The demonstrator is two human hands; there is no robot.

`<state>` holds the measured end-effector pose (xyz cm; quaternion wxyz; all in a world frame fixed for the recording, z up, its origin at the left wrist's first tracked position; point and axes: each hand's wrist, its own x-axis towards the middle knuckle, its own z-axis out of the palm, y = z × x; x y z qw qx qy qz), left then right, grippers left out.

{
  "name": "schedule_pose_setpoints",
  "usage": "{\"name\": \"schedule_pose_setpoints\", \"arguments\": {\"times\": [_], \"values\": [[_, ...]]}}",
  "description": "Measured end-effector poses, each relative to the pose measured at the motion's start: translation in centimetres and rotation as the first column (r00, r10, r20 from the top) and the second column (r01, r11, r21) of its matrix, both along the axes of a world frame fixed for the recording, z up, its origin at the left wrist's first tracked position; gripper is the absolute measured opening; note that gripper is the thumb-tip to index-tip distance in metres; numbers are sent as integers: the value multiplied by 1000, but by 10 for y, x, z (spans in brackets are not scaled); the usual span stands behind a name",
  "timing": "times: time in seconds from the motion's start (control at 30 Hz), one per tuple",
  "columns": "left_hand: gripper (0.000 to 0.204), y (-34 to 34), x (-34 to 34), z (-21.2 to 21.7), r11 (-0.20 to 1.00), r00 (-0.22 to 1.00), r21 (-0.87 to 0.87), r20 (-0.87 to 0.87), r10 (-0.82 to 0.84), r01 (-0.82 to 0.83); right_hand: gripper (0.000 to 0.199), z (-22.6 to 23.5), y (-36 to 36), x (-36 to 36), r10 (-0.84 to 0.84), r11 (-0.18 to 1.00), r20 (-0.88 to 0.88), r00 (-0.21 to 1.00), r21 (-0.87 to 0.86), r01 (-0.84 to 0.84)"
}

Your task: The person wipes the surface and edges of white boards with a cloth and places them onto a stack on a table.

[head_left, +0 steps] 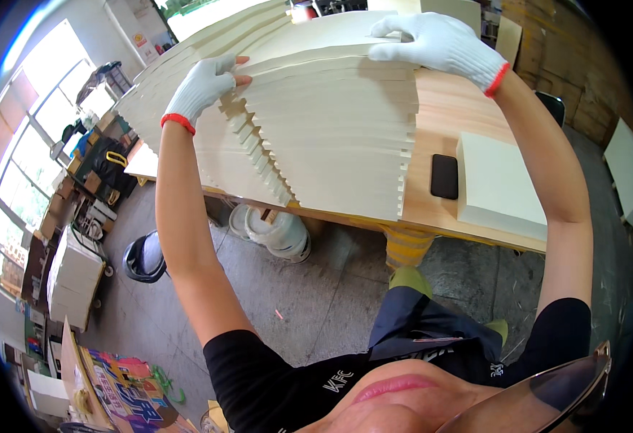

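A tall stack of off-white paper or card sheets lies on the table, its edges stepped in layers. My left hand, in a white knitted glove with a red cuff, closes at the left end of the upper sheets; two bare fingertips show. At their right end is my right hand, gloved alike, with thumb and fingers on either side of the sheets' edge. A jagged, stepped seam separates this stack from another pile of sheets on its left.
The wooden table bears a black phone and a smaller block of white sheets on the right. White buckets stand beneath its front edge. A white wheeled cart is at the left, near the windows.
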<state>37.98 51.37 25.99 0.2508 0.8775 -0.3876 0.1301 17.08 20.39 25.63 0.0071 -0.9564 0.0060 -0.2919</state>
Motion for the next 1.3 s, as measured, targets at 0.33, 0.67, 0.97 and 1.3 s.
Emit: {"name": "schedule_pose_setpoints", "arguments": {"times": [0.33,0.67,0.97,1.3], "values": [[36,5,18,-7,993,999,-114,-42,7,-12,44,-21,-11,0,306,913,123,944,244,-328],[22,5,10,-12,988,997,-143,-45,-56,49,29,-41,6,-14,170,978,326,930,63,-201],[40,1,6,-10,985,997,-172,-83,-1,-13,29,-45,-3,-5,215,959,350,912,103,-265],[35,4,20,-14,989,999,-145,21,-37,39,30,-42,1,-12,204,950,340,918,158,-270]]}}
